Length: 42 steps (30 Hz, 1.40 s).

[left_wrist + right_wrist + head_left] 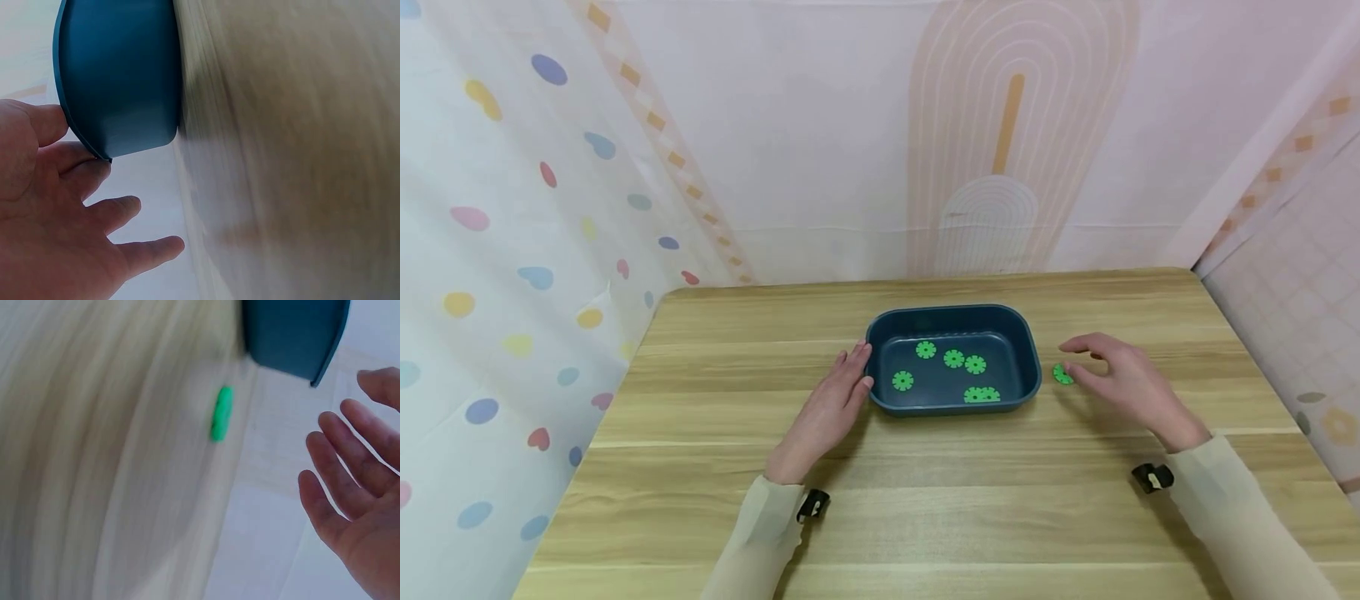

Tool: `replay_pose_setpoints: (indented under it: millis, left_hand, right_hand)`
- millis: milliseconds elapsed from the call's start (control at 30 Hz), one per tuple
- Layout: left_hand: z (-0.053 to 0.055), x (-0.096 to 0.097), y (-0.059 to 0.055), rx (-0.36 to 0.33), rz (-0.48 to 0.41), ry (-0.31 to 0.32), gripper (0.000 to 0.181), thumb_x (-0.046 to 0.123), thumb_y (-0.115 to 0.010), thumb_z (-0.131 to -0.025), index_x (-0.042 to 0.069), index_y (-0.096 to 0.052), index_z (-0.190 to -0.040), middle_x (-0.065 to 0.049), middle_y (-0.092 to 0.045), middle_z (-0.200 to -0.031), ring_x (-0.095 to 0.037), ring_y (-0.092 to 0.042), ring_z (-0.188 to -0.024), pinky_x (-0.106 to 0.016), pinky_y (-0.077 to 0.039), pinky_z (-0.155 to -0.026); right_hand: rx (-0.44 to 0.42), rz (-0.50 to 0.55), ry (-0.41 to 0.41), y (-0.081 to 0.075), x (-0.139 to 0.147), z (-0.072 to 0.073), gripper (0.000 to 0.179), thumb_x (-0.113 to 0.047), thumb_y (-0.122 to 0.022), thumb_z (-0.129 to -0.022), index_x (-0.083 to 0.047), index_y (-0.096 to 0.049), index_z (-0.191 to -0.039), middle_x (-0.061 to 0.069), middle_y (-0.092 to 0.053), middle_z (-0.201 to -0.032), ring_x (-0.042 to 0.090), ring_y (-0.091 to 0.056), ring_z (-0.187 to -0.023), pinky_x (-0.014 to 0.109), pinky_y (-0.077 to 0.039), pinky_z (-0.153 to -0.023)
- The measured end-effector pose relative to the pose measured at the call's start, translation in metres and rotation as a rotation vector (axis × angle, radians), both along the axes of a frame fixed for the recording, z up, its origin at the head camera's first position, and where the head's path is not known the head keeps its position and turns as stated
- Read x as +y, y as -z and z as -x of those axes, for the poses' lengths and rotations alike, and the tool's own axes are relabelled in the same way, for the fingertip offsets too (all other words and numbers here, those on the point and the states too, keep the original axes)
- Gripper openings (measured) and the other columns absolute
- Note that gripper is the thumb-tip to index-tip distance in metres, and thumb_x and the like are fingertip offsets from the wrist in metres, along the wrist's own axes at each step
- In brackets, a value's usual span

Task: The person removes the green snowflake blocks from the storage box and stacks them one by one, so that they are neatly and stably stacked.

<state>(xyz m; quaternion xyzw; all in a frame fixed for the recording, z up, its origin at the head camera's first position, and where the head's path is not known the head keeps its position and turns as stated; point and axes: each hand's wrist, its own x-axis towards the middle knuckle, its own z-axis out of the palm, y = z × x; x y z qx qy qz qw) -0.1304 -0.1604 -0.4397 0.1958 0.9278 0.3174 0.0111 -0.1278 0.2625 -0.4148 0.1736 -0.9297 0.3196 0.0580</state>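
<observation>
the dark blue, smooth, rounded-rectangular bin (936,383) sits upright with its mouth facing up, its long axis running side to side across the light brown wood-grain surface (970,500). its corners are curved and a thin lip runs round the top.

just beyond the bin's right end, the single bright green, notched round disc (1062,374) lies flat on the surface; being round, it has no long axis from above, but the right wrist view meets it nearly edge-on, as a thin slab. inside the bin, six similar green notched discs (902,381) are scattered, each visible one with a small dark centre; two at the near wall overlap and are partly hidden by the rim.

the left hand (827,412) touches the bin's left end, its grip spread, fingertips on the lip. the right hand (1123,375) is to the right of the bin above the single disc, its grip wide, thumb and forefinger parted, holding nothing. behind the bin hangs a pale patterned cloth (820,150).
</observation>
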Motion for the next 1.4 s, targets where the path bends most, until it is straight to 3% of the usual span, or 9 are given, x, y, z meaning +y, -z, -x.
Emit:
replay_pose_setpoints:
  millis: [200, 333, 467, 633, 1400]
  left_hand:
    - [0.000, 0.000, 0.001, 0.002, 0.000, 0.001, 0.054, 0.025, -0.044, -0.113, 0.001, -0.034, -0.160, -0.012, -0.027, -0.168, -0.041, -0.025, -0.154, -0.056, -0.025, -0.122]
    - [0.001, 0.001, 0.000, 0.006, -0.007, 0.002, 0.054, 0.024, -0.045, -0.113, 0.000, -0.034, -0.160, -0.013, -0.027, -0.168, -0.042, -0.025, -0.154, -0.056, -0.025, -0.122]
    - [0.000, 0.001, 0.000, 0.005, -0.007, -0.001, 0.054, 0.024, -0.044, -0.113, 0.000, -0.034, -0.160, -0.013, -0.028, -0.168, -0.041, -0.025, -0.154, -0.054, -0.024, -0.123]
    - [0.000, 0.000, 0.000, 0.009, -0.004, 0.003, 0.054, 0.024, -0.044, -0.113, 0.000, -0.034, -0.160, -0.013, -0.028, -0.167, -0.040, -0.025, -0.154, -0.054, -0.024, -0.123]
    - [0.000, 0.000, 0.001, 0.027, 0.001, 0.004, 0.053, 0.022, -0.045, -0.112, -0.001, -0.035, -0.159, -0.014, -0.029, -0.167, -0.037, -0.027, -0.154, -0.050, -0.023, -0.124]
  right_hand:
    - [0.162, 0.046, 0.011, -0.002, -0.018, -0.002, 0.022, -0.006, -0.077, -0.092, -0.004, -0.075, -0.114, 0.014, -0.073, -0.116, 0.035, -0.069, -0.108, 0.051, -0.054, -0.086]
    - [0.196, 0.068, 0.008, -0.002, -0.029, -0.002, 0.020, -0.006, -0.078, -0.091, -0.005, -0.076, -0.112, 0.010, -0.073, -0.113, 0.030, -0.069, -0.106, 0.039, -0.052, -0.087]
    - [0.201, 0.092, -0.011, -0.001, -0.039, -0.001, 0.019, -0.007, -0.078, -0.092, -0.005, -0.077, -0.110, 0.009, -0.074, -0.112, 0.029, -0.069, -0.104, 0.043, -0.055, -0.086]
    - [0.173, 0.099, -0.037, -0.001, -0.050, 0.001, 0.019, -0.009, -0.078, -0.093, -0.005, -0.076, -0.112, 0.012, -0.073, -0.114, 0.032, -0.069, -0.105, 0.056, -0.056, -0.088]
    - [-0.045, 0.047, -0.181, 0.003, -0.090, 0.023, 0.031, -0.019, -0.074, -0.098, -0.004, -0.071, -0.126, 0.011, -0.070, -0.129, 0.032, -0.063, -0.121, 0.054, -0.051, -0.103]
